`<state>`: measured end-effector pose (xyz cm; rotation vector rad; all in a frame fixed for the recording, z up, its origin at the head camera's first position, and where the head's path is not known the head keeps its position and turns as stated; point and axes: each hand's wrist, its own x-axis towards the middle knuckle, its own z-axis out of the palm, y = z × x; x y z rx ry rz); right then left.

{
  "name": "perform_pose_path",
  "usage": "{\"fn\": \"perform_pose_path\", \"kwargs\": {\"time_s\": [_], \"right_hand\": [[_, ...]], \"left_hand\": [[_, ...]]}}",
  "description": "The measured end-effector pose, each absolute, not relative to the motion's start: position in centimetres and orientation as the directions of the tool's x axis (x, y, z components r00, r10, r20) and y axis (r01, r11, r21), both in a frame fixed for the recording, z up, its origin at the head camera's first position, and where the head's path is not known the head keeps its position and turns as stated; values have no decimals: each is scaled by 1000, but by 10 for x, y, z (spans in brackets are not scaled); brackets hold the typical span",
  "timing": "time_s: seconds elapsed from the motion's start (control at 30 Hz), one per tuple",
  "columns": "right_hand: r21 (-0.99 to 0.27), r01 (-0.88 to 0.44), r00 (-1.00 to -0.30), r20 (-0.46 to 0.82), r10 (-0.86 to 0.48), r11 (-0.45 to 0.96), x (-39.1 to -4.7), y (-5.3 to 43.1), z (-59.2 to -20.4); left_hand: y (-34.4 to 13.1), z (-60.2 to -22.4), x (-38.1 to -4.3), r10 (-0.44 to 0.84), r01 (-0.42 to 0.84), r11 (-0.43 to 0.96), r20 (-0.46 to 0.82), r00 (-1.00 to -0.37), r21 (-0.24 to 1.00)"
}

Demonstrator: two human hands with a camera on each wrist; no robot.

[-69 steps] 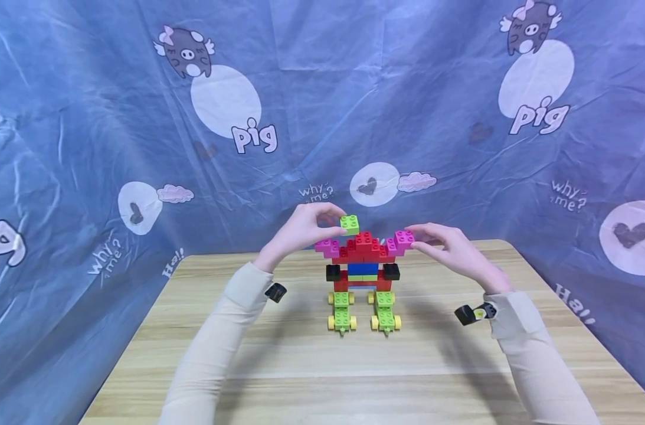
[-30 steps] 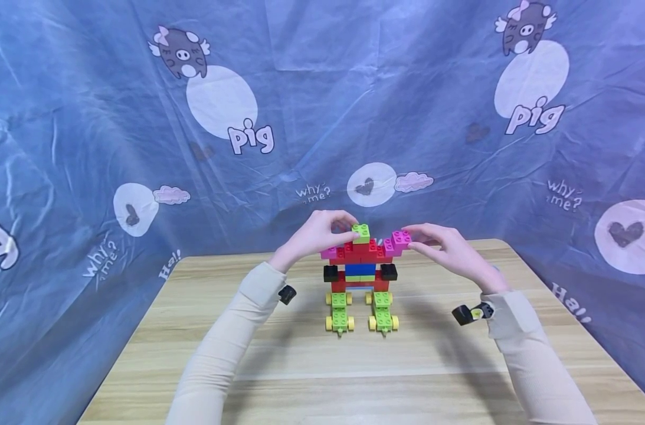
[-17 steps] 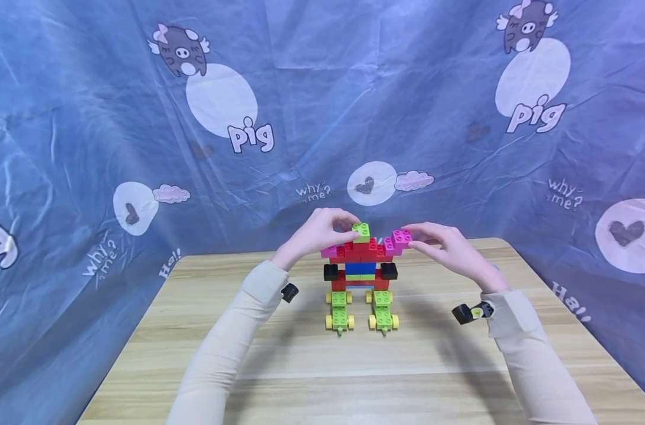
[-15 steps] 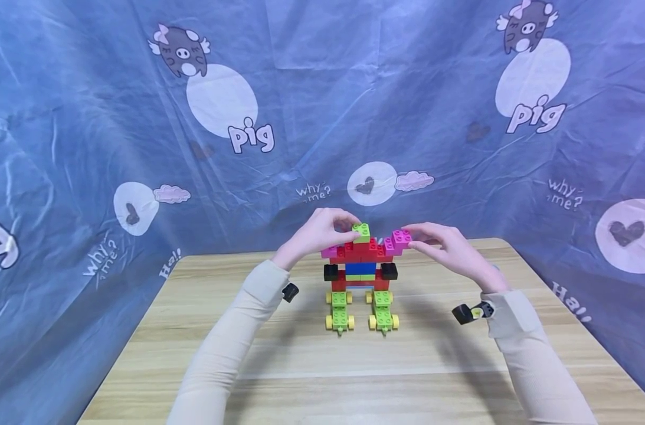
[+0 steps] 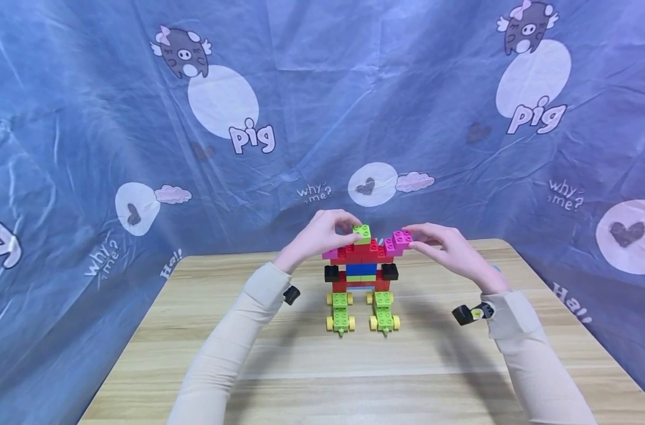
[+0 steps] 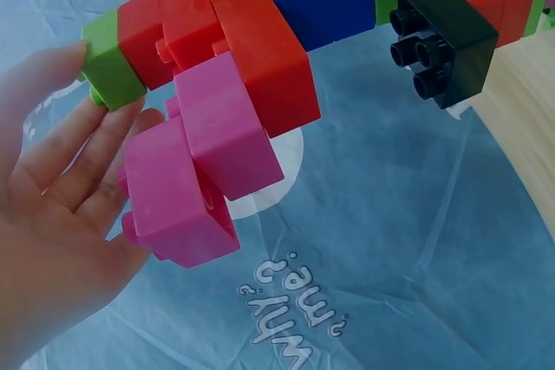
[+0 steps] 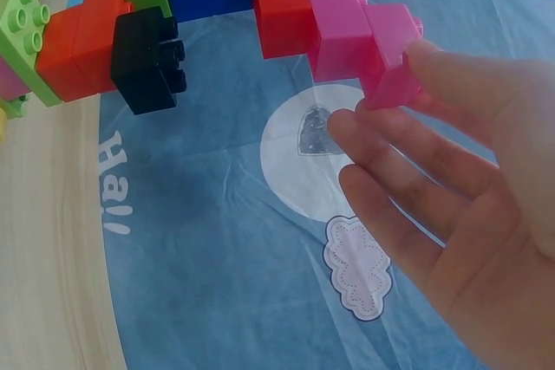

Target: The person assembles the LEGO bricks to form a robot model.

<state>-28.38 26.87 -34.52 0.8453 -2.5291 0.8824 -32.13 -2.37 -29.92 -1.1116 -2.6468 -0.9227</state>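
Note:
A toy-brick figure stands upright on the table, with red bricks (image 5: 354, 254) across its top and a blue brick (image 5: 361, 270) below them. My left hand (image 5: 322, 234) pinches the lime green brick (image 6: 113, 62) between thumb and fingers, on top of the red bricks in the middle. At the figure's right side my right hand (image 7: 468, 179) pinches the outer pink brick (image 7: 392, 49) with thumb and index finger, the other fingers spread below it. On the left side, pink bricks (image 6: 178, 188) step outward, partly hidden by my left hand in the head view.
Black bricks (image 5: 389, 271) stick out at both sides of the figure. Its feet are green wheeled bases (image 5: 384, 319) with yellow wheels, resting on the wooden table (image 5: 311, 383). A blue printed cloth (image 5: 301, 106) hangs behind and at both sides.
My left hand has carried the lime green brick right and down onto the red top of the figure. The right hand has stayed at the pink brick. Over the last half second almost nothing moves.

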Motion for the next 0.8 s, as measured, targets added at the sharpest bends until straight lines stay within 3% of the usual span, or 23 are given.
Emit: {"fn": "perform_pose_path", "kwargs": {"time_s": [0.8], "right_hand": [[-448,-633,-766,479,-429,631,-284,269,-345]], "left_hand": [[-25,-301,-319,626,709,556,342,-701,435]]}}
